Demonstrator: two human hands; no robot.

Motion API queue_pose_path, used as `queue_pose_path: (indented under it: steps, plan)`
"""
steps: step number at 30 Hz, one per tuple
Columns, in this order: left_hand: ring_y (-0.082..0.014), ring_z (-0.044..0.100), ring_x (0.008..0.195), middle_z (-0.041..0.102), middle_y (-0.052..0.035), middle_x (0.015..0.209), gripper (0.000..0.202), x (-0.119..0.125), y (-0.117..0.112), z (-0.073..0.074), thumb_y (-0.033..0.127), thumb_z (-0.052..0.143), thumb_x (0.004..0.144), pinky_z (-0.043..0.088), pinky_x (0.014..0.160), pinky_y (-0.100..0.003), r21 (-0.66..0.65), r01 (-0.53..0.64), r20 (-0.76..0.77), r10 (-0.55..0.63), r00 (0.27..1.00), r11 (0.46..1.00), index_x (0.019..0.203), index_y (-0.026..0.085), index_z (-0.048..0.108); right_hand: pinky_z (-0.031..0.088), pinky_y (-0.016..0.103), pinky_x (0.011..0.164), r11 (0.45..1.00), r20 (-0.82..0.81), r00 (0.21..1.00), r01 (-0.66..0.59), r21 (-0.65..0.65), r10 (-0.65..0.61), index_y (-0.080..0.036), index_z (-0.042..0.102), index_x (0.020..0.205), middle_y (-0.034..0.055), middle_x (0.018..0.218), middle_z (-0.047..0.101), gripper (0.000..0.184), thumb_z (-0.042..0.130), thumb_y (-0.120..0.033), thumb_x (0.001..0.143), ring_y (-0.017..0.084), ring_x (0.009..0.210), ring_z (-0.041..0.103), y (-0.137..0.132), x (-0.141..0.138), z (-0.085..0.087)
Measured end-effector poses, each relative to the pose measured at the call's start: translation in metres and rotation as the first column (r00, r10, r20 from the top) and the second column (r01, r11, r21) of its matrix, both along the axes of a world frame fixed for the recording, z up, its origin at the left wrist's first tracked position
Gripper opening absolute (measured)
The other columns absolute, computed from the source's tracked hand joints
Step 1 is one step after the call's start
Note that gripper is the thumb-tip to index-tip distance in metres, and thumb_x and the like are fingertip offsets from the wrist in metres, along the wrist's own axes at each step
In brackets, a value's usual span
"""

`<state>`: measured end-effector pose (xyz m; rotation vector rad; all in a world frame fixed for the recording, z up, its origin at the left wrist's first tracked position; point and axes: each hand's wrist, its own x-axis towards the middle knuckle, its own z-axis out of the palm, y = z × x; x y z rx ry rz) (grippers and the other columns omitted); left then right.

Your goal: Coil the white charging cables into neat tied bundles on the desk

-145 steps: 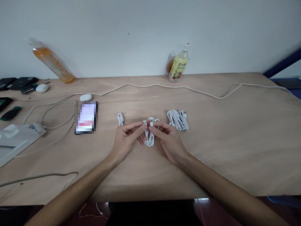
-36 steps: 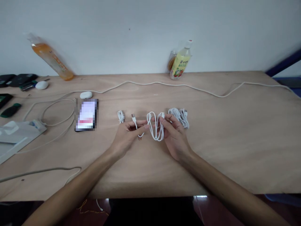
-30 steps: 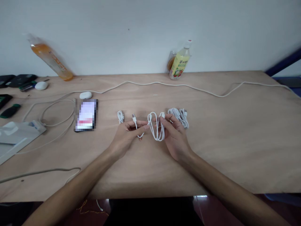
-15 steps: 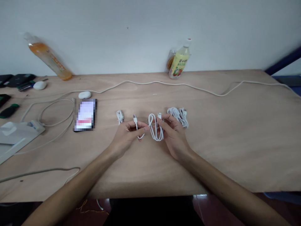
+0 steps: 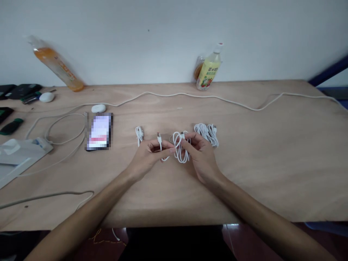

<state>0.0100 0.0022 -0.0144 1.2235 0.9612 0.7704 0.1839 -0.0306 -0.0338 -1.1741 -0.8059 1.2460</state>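
Observation:
Between my two hands is a white USB cable (image 5: 182,156) wound in loose loops, held above the table. My left hand (image 5: 150,154) is closed on it, with thumb and fingers pinching near the loops; the cable's USB plug (image 5: 159,137) sticks up beside those fingers. My right hand (image 5: 200,154) is closed too, pinching the other end of the cable by the top of the loops. Just behind my left hand lies a small coiled white cable (image 5: 139,134). Past my right fingers rest bundled white cables (image 5: 208,134), partly hidden by that hand.
A phone (image 5: 99,131) and a white earbud case (image 5: 98,108) lie to the left. A long white cord (image 5: 179,94) crosses the table's back. An orange drink bottle (image 5: 58,67) and a yellow drink bottle (image 5: 209,70) stand by the wall. A screwdriver (image 5: 11,127) lies far left.
Both hands have shifted slightly right in the view, the left a little nearer the right. The loops have changed shape, and the plug end at my right fingertips has turned.

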Motion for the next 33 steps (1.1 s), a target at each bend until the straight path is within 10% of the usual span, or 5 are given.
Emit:
queue_pose_path:
  steps: [18, 33]
  plan:
    - [-0.0198, 0.072, 0.084, 0.081, -0.0060, 0.089, 0.020, -0.0005, -0.0017, -0.0038, 0.039, 0.090, 0.086, 0.055, 0.084, -0.032, 0.030, -0.064, 0.130, 0.060, 0.990, 0.997, 0.090, 0.020, 0.085, 0.053, 0.033, 0.070, 0.995, 0.132, 0.991, 0.019, 0.103, -0.033, -0.025, 0.076, 0.089, 0.0005, 0.086, 0.078, 0.023, 0.086, -0.046, 0.084, 0.018, 0.076, 0.067, -0.0009, 0.0025, -0.0023]
    - [-0.0186, 0.078, 0.092, 0.081, -0.0072, 0.099, 0.012, 0.0018, 0.0012, -0.0015, 0.026, 0.081, 0.098, 0.061, 0.088, -0.030, -0.280, -0.096, 0.471, 0.224, 0.853, 0.955, 0.090, 0.016, 0.079, 0.050, 0.034, 0.069, 0.979, 0.236, 0.965, 0.067, 0.193, -0.113, -0.029, 0.078, 0.089, -0.0015, 0.082, 0.075, 0.011, 0.085, -0.037, 0.086, 0.018, 0.073, 0.064, -0.0036, -0.0006, -0.0046]
